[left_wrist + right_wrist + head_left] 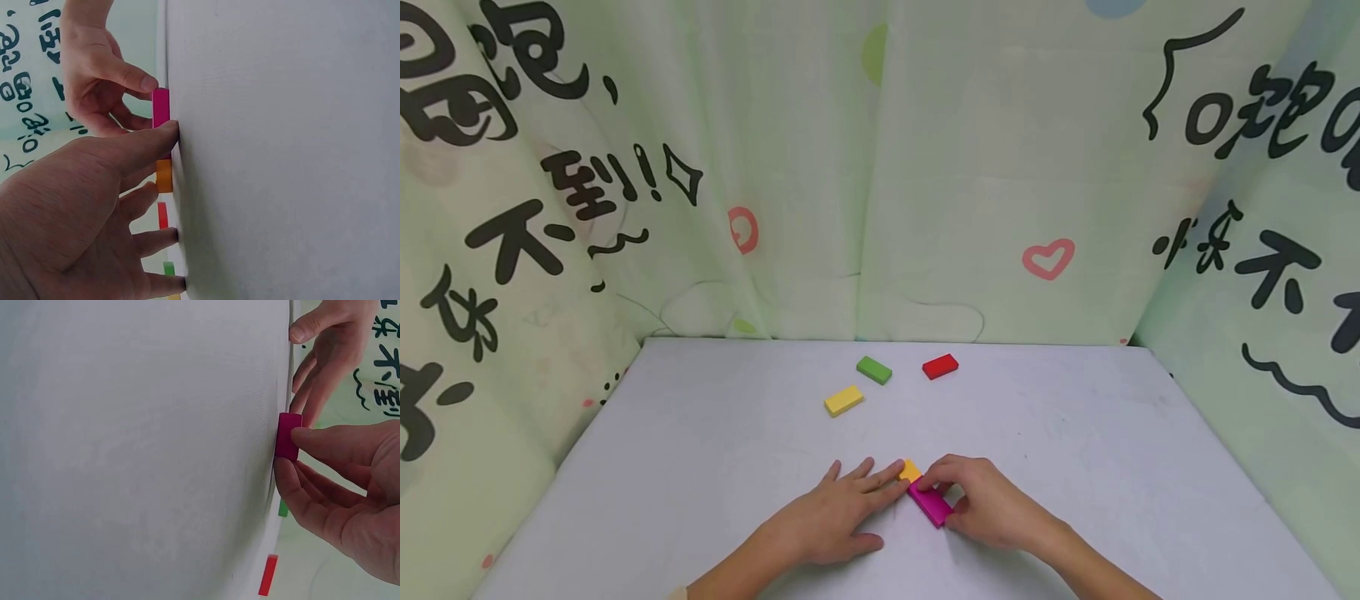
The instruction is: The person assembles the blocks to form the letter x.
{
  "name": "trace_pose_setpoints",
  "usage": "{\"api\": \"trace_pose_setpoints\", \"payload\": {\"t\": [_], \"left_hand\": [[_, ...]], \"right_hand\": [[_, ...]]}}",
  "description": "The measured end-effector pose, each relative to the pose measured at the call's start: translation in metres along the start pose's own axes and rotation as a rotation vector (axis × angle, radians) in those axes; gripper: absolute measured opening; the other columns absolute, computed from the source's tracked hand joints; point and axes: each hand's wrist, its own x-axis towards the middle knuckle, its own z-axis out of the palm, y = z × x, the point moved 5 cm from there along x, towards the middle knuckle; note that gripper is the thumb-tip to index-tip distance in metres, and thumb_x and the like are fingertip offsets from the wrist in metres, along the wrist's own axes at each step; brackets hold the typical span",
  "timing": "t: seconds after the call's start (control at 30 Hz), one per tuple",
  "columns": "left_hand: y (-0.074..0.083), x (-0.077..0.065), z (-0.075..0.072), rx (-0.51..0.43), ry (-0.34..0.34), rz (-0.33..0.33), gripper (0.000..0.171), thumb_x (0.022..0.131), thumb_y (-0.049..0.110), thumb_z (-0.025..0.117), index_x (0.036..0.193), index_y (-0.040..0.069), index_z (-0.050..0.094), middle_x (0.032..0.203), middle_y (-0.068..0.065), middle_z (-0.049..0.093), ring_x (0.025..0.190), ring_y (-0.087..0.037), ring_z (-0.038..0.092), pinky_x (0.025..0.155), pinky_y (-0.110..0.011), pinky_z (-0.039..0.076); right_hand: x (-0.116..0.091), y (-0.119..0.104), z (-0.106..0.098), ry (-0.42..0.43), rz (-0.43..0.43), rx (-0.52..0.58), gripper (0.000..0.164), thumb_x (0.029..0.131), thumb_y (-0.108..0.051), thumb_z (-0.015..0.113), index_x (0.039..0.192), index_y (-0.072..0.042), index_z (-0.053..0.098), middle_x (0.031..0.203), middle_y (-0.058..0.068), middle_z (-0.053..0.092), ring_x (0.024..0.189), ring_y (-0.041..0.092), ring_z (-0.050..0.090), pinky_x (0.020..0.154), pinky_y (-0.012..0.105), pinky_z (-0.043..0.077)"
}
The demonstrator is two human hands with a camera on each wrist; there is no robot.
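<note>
A magenta block lies on the white table near its front, pinched between the thumb and fingers of my right hand. End to end with it, on the far left side, is an orange block, partly covered by fingers. My left hand lies spread on the table, its fingers straight; the index and middle fingertips reach the place where the two blocks meet. In the right wrist view the thumb sits on one end of the magenta block. The left wrist view shows the orange block beside the left fingers.
Farther back on the white table are a yellow block, a green block and a red block. A pale green curtain with black lettering rises behind the table and along both sides.
</note>
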Motion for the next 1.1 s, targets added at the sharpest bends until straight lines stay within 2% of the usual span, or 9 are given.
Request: {"api": "trace_pose_setpoints", "payload": {"t": [0.2, 0.47, 0.57, 0.67, 0.83, 1.1], "left_hand": [[0.0, -0.001, -0.001, 0.004, 0.01, 0.007, 0.078, 0.098, 0.044, 0.07, 0.164, 0.039, 0.029, 0.173, 0.019, 0.016, 0.157, -0.035, 0.033, 0.118, -0.071, 0.031], [0.0, -0.003, -0.001, 0.015, 0.019, 0.016, 0.078, 0.099, 0.044, 0.07, 0.165, 0.038, 0.028, 0.174, 0.018, 0.016, 0.157, -0.034, 0.032, 0.118, -0.07, 0.031], [0.0, -0.003, -0.001, 0.016, 0.023, 0.023, 0.079, 0.099, 0.043, 0.07, 0.165, 0.038, 0.026, 0.174, 0.017, 0.015, 0.157, -0.034, 0.032, 0.118, -0.07, 0.031], [0.0, -0.004, -0.001, 0.018, 0.027, 0.027, 0.081, 0.099, 0.043, 0.069, 0.166, 0.04, 0.023, 0.174, 0.018, 0.014, 0.157, -0.033, 0.032, 0.119, -0.07, 0.031], [0.0, -0.005, -0.002, 0.025, 0.037, 0.029, 0.083, 0.099, 0.043, 0.069, 0.166, 0.039, 0.022, 0.174, 0.017, 0.013, 0.158, -0.031, 0.031, 0.119, -0.069, 0.032], [-0.002, -0.007, -0.003, -0.003, 0.033, 0.028, 0.08, 0.1, 0.041, 0.069, 0.167, 0.034, 0.025, 0.175, 0.015, 0.015, 0.159, -0.028, 0.028, 0.12, -0.068, 0.031]], "right_hand": [[0.0, 0.002, -0.001, -0.024, -0.013, 0.025, 0.041, 0.084, 0.0, 0.081, 0.122, -0.016, 0.074, 0.118, -0.006, 0.069, 0.098, 0.008, 0.063, 0.073, 0.02, 0.059], [-0.001, 0.004, -0.007, -0.024, -0.113, 0.052, 0.035, 0.091, 0.0, 0.073, 0.122, -0.015, 0.074, 0.118, -0.004, 0.07, 0.101, 0.012, 0.068, 0.078, 0.023, 0.061], [-0.001, 0.006, -0.01, -0.019, -0.127, -0.001, 0.036, 0.094, 0.0, 0.07, 0.126, -0.016, 0.073, 0.125, -0.003, 0.07, 0.11, 0.017, 0.068, 0.083, 0.026, 0.061], [-0.002, 0.01, -0.013, -0.04, -0.124, -0.073, 0.043, 0.096, -0.003, 0.068, 0.135, -0.02, 0.07, 0.14, -0.002, 0.065, 0.126, 0.021, 0.064, 0.095, 0.036, 0.059], [-0.003, 0.012, -0.012, -0.112, -0.153, -0.167, 0.052, 0.101, -0.009, 0.065, 0.149, -0.028, 0.059, 0.159, -0.005, 0.05, 0.145, 0.024, 0.052, 0.113, 0.05, 0.048], [-0.006, 0.013, -0.01, -0.15, -0.281, -0.304, 0.062, 0.103, -0.013, 0.064, 0.16, -0.027, 0.044, 0.166, -0.004, 0.041, 0.151, 0.033, 0.043, 0.115, 0.056, 0.043]]}}
